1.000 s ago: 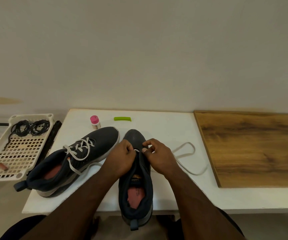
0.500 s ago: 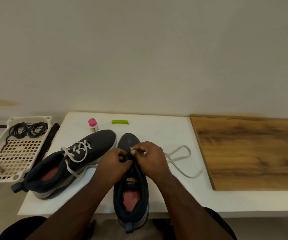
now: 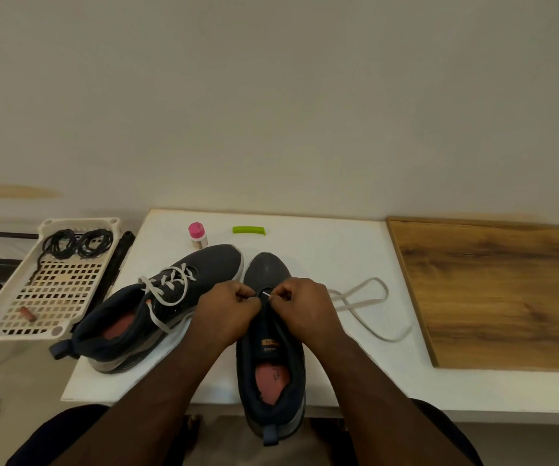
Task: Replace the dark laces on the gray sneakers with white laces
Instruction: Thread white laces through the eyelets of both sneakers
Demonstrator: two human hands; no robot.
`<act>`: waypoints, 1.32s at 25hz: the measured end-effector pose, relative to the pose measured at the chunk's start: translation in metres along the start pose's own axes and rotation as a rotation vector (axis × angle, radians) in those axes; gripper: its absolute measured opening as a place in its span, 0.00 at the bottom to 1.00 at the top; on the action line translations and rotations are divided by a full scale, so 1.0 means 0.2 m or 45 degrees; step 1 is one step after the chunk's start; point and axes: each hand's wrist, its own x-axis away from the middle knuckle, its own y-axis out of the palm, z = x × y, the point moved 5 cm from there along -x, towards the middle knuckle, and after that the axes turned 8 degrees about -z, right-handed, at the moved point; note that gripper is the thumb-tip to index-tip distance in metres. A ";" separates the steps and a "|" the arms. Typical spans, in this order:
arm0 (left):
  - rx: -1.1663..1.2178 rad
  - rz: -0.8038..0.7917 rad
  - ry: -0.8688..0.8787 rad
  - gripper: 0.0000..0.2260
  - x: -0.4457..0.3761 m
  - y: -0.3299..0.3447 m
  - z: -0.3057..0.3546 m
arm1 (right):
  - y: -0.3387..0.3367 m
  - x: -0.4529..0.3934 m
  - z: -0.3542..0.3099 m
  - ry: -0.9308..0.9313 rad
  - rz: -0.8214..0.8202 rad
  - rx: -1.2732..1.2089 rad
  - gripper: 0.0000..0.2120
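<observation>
At the far left a white perforated basket [image 3: 41,290] is sitting beside the worktop [image 3: 322,250], holding two coils of dark laces [image 3: 78,242] at its far end and a small reddish object [image 3: 26,313] near its front edge. Just right of it, the left sneaker [image 3: 157,306] is lying angled on the white worktop with its toe pointing away and to the right – a white lace is already running through its eyelets, the loose ends trailing over its side. Behind its toe a small bottle with a pink cap [image 3: 197,234] is standing, and a green strip [image 3: 249,230] is lying a little further right. The left hand [image 3: 226,311] is curling its fingers at the throat of the right sneaker [image 3: 271,351], apparently gripping the edge near the lowest eyelets, though exactly what it is holding cannot be told. The right sneaker is pointing straight away, its heel hanging over the near edge of the worktop. The right hand [image 3: 305,306] is pinching the tip of the white lace [image 3: 365,304] just beside the left hand's fingertips – the rest of that lace is looping loosely across the worktop to the right. Further right a wooden board [image 3: 506,290] is lying flat.
</observation>
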 end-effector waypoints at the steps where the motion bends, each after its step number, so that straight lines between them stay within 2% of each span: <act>1: 0.051 -0.014 -0.007 0.07 0.00 -0.01 -0.02 | 0.02 -0.01 -0.01 -0.004 -0.018 0.057 0.08; 20: 0.391 -0.129 -0.033 0.06 -0.05 0.01 -0.11 | 0.11 -0.05 -0.02 -0.088 -0.018 0.161 0.10; 25: 0.481 -0.187 -0.078 0.10 -0.07 0.02 -0.12 | 0.12 -0.04 -0.03 -0.073 0.005 0.180 0.11; 28: 0.615 -0.233 -0.079 0.05 -0.06 0.03 -0.12 | 0.12 -0.04 -0.04 -0.051 0.018 0.179 0.11; 30: 0.649 -0.211 -0.089 0.06 -0.06 0.03 -0.12 | 0.12 -0.04 -0.03 -0.022 0.029 0.153 0.10; 33: 0.548 -0.121 -0.066 0.03 -0.09 0.04 -0.12 | 0.11 -0.03 -0.04 0.003 0.022 0.108 0.08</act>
